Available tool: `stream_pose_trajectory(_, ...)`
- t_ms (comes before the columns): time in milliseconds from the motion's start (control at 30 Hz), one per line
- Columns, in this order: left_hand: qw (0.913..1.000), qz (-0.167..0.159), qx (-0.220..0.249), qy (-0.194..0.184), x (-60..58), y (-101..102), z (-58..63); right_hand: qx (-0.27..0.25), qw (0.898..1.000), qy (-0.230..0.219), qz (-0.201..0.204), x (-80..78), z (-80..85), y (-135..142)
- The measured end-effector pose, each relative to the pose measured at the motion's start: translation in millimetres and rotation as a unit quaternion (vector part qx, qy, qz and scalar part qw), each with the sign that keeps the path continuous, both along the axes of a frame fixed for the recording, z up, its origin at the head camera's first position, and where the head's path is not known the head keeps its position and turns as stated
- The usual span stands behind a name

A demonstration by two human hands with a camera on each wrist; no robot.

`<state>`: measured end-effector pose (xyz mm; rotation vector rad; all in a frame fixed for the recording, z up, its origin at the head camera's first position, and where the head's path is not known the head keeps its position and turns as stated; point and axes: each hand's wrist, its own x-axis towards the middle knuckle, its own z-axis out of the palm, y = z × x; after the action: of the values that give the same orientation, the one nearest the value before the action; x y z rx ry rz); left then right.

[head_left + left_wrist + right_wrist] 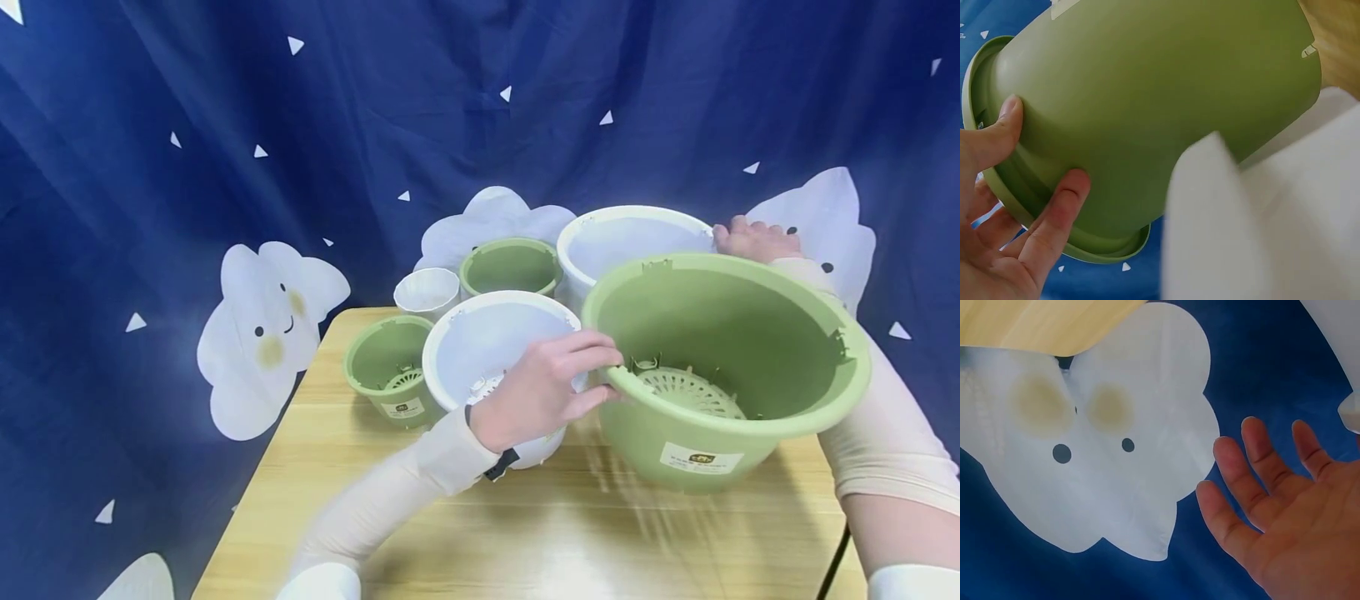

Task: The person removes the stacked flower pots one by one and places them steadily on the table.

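In the head view my left hand (551,379) pinches the left rim of a large green plastic pot (708,333), which has a slotted bottom and a white label. The left wrist view shows the thumb and fingers of that hand (1016,231) gripping the rim of the green pot (1166,106). Behind it stands a large white pot (637,237). My right hand (757,240) is at this white pot's right rim, beyond the green one. In the right wrist view the fingers of the right hand (1285,506) are spread and loosely bent, with the white pot (1332,337) beside them.
A middle-sized white pot (487,333) stands behind my left forearm. Left of it is a small green pot (386,358); a small white pot (427,292) and another green pot (510,267) stand behind. The wooden table (300,492) ends near a blue cloud-patterned curtain (420,100).
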<state>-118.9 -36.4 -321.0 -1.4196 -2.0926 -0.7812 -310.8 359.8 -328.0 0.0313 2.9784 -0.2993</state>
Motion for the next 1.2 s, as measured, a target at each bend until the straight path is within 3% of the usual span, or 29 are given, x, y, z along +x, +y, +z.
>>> stream_pose_trajectory(233,0.9996,-0.014,-0.014,-0.022,6.1,5.1,-17.4,0.003,1.000,-0.005,-0.016,0.1,-3.3,-2.5)
stream_pose_trajectory(667,0.9970,-0.011,-0.024,-0.073,16.5,0.0,-36.5,0.008,1.000,0.006,-0.003,-0.1,-4.2,-1.1)
stream_pose_trajectory(900,0.9973,0.004,-0.049,-0.054,19.5,7.8,-50.4,0.020,1.000,0.019,0.000,3.7,0.1,-4.3)
stream_pose_trajectory(1067,0.9967,0.013,-0.048,-0.064,22.1,13.8,-59.3,0.025,1.000,0.018,0.003,5.4,3.4,-7.4)
stream_pose_trajectory(1200,0.9950,0.016,-0.074,-0.065,25.2,20.4,-64.9,0.025,1.000,0.016,0.001,5.1,3.3,-7.7)
